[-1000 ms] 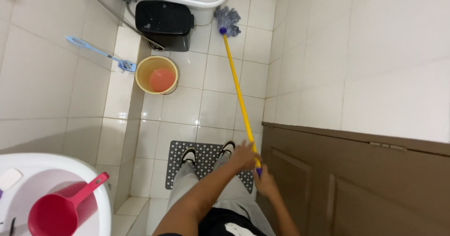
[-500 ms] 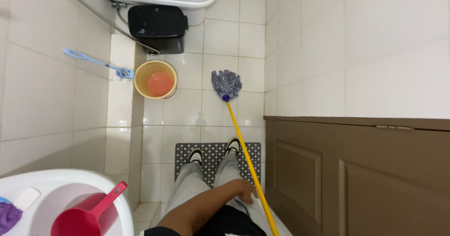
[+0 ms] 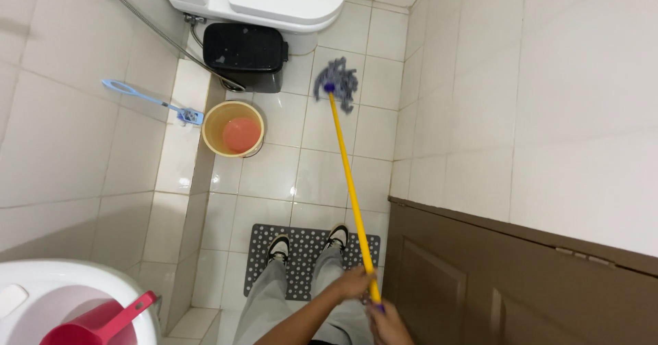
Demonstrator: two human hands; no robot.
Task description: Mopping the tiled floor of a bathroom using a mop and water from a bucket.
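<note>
Currently both hands — left hand [image 3: 353, 281], right hand [image 3: 388, 321] — grip yellow mop handle [image 3: 349, 180]; fingers wrapped tight (mop head [image 3: 337, 79] at 12 o'clock).

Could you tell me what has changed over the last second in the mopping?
The mop head was drawn back from the black bin, then pushed forward again toward the toilet. Both the left hand and right hand kept gripping the yellow handle. The bucket and mat stayed put.

Bare forearms without sleeves, light grey trousers [image 3: 274, 297], black and white shoes [image 3: 277, 248], white laces, dark top at waist
</note>
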